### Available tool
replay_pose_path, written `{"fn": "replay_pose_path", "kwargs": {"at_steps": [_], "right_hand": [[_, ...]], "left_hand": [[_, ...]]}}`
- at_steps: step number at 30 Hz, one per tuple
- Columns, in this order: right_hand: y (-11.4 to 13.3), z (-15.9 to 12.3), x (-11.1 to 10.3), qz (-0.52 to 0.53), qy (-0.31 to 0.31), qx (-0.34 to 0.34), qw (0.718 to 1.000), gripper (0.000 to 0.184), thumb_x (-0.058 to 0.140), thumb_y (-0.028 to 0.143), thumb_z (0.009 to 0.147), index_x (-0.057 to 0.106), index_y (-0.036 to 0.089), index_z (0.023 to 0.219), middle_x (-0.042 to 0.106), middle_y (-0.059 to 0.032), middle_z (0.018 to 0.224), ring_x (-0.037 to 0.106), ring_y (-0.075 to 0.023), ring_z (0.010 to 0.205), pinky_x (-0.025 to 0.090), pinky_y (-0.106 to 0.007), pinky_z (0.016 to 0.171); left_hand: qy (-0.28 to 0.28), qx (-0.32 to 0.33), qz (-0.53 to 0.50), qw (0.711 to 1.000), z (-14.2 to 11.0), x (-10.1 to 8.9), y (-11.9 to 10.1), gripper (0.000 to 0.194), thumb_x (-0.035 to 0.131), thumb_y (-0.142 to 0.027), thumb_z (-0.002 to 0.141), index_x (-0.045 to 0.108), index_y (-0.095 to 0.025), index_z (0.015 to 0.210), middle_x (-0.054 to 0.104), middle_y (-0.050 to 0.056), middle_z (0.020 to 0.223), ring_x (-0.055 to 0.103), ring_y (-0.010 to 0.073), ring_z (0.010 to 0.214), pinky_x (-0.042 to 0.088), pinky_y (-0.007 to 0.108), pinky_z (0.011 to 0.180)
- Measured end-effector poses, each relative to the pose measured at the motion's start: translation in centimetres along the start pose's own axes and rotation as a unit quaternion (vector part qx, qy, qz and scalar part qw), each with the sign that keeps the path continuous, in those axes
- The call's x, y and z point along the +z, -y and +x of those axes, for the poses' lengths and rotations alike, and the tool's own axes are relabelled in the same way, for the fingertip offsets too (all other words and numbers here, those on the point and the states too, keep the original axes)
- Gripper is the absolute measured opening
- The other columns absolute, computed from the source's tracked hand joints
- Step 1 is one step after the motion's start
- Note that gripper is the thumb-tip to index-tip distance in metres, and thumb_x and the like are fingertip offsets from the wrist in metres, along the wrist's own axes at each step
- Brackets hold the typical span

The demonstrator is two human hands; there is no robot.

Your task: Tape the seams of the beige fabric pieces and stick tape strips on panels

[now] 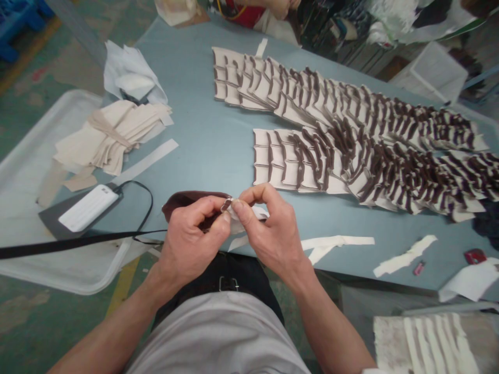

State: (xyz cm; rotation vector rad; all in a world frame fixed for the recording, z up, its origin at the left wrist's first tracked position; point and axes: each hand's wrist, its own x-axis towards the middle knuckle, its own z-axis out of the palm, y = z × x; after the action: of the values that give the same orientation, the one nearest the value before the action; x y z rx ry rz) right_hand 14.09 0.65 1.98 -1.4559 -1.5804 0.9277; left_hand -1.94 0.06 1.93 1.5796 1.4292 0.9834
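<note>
A brown and white fabric piece (183, 199) is held up just over the table's near edge. My left hand (194, 236) pinches it between thumb and forefinger, with the brown part arching behind the knuckles. Close against it, my right hand (270, 228) is closed on the white edge of the same piece, and the two thumbs nearly meet. Part of the pinched spot is hidden by the fingers. Beyond my hands lie two long rows of overlapping cream pieces with brown edges, the nearer row (268, 156) and the farther row (234, 78).
On the blue-grey table (191, 124), a tied bundle of cream pieces (113, 135) lies at left, near a white device (89, 208) with a black cord. Cream strips (339, 240) lie right of my hands. A white plastic tray (105, 280) stands left. Across the table, another person's hand (278, 8) shows.
</note>
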Motion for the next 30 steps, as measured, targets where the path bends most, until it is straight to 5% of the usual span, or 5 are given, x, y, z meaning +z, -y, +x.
{"fn": "replay_pose_path", "kwargs": {"at_steps": [10, 17, 22, 26, 30], "right_hand": [[-1.7, -0.1, 2.1, 0.106, 0.019, 0.107, 0.988, 0.015, 0.044, 0.03, 0.098, 0.053, 0.024, 0.109, 0.062, 0.0018, 0.086, 0.061, -0.0158, 0.075, 0.048, -0.031, 0.073], [-1.8, 0.5, 2.4, 0.264, 0.088, 0.216, 0.936, 0.018, 0.054, 0.034, 0.091, 0.057, 0.024, 0.106, 0.053, 0.0061, 0.076, 0.051, -0.0122, 0.064, 0.044, -0.024, 0.061], [-3.6, 1.7, 3.4, 0.257, 0.084, 0.26, 0.927, 0.022, 0.056, 0.039, 0.09, 0.059, 0.022, 0.104, 0.054, 0.0058, 0.073, 0.049, -0.0122, 0.061, 0.041, -0.024, 0.058], [-4.0, 1.6, 1.8, 0.2, 0.03, 0.174, 0.964, 0.038, 0.051, 0.057, 0.098, 0.06, 0.021, 0.106, 0.061, 0.0022, 0.078, 0.054, -0.014, 0.067, 0.044, -0.027, 0.062], [-3.6, 0.2, 0.1, 0.085, 0.019, 0.118, 0.989, 0.032, 0.065, 0.052, 0.091, 0.064, 0.022, 0.103, 0.064, 0.0022, 0.08, 0.057, -0.0155, 0.071, 0.046, -0.029, 0.069]], "left_hand": [[-0.029, 0.052, 0.106, 0.993, -0.3, 2.3, 0.9, 0.02, 0.054, -0.019, 0.09, 0.07, -0.018, 0.078, 0.073, 0.0, 0.069, 0.057, 0.013, 0.055, 0.047, 0.026, 0.06], [-0.007, 0.183, 0.093, 0.979, 0.3, 1.3, 2.6, 0.017, 0.053, -0.014, 0.084, 0.068, -0.02, 0.077, 0.07, 0.002, 0.07, 0.062, 0.0164, 0.064, 0.049, 0.028, 0.066], [0.064, 0.038, 0.037, 0.997, 1.3, 1.0, 3.2, 0.017, 0.052, -0.023, 0.084, 0.067, -0.019, 0.077, 0.067, -0.001, 0.067, 0.057, 0.014, 0.059, 0.046, 0.025, 0.06], [0.101, -0.048, -0.021, 0.993, 2.6, 0.2, 3.1, 0.023, 0.056, -0.032, 0.084, 0.074, -0.016, 0.084, 0.063, -0.003, 0.062, 0.05, 0.0131, 0.054, 0.041, 0.024, 0.053], [0.074, -0.077, -0.038, 0.994, 3.5, -0.8, 2.8, 0.024, 0.059, -0.037, 0.081, 0.071, -0.016, 0.08, 0.065, 0.0, 0.066, 0.052, 0.0151, 0.058, 0.042, 0.025, 0.055]]}}
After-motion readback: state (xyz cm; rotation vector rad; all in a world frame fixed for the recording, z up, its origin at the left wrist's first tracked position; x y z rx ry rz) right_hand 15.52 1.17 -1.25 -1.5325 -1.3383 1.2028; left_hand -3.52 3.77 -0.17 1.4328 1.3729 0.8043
